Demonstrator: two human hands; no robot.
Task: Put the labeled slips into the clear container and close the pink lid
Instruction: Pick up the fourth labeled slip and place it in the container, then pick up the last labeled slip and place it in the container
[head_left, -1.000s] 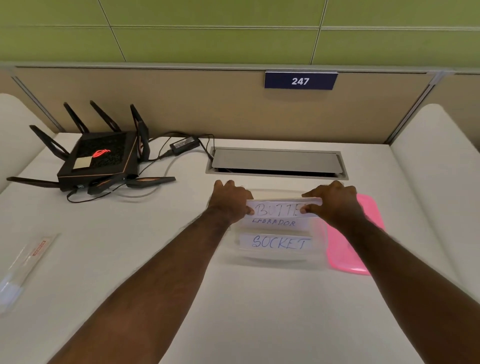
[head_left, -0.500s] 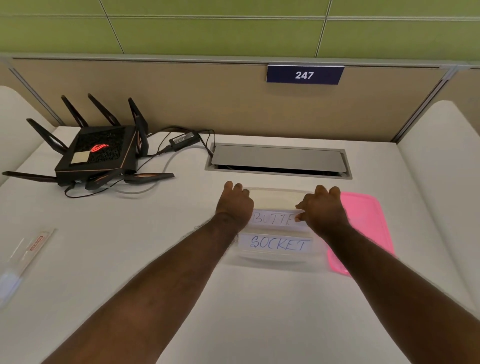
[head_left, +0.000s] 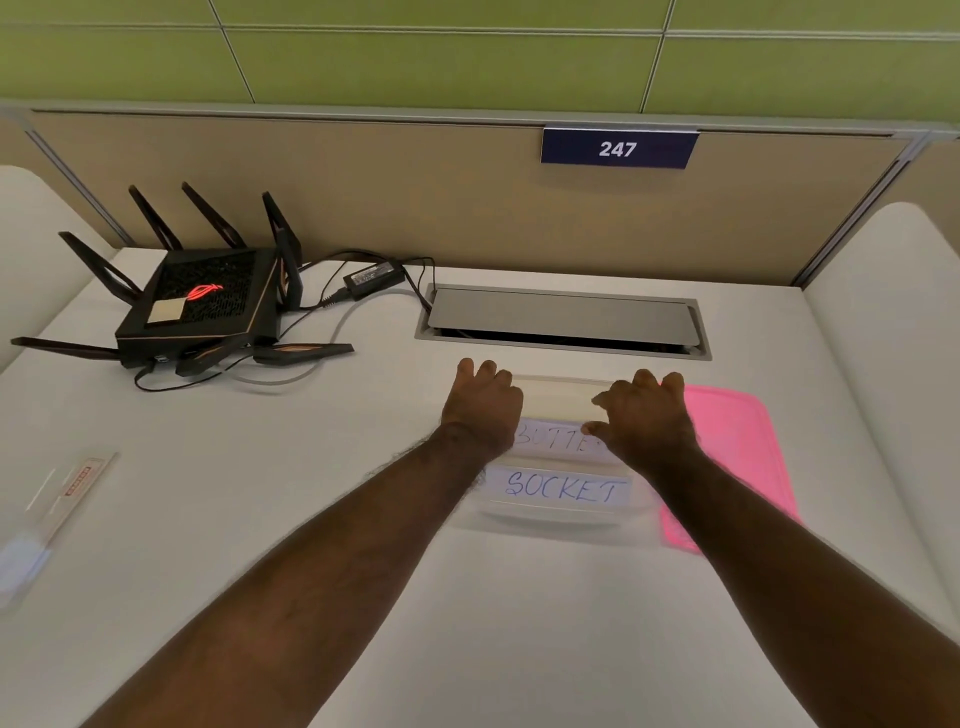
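The clear container (head_left: 563, 512) sits near the middle of the desk (head_left: 260, 493), just in front of the grey cable hatch (head_left: 563, 322) set into the back of the surface. Inside it lie two paper slips: the one marked SOCKET (head_left: 563, 489) toward the front wall, the one marked BUTTE… (head_left: 558, 439) behind it, its ends covered by both hands. The left hand (head_left: 483, 410) rests over the container's left end, fingers bent downward over the rim; whether they pinch the slip cannot be told. The right hand (head_left: 644, 415) lies over the right end, thumb on the slip, fingers loosely bent. The pink lid (head_left: 737, 441) lies flat on the desk, touching the container's right side, partly hidden by the right forearm. A black router (head_left: 202, 306) with its power brick (head_left: 374, 275) stands at the back left corner; a flat clear packet (head_left: 67, 488) lies by the left edge.
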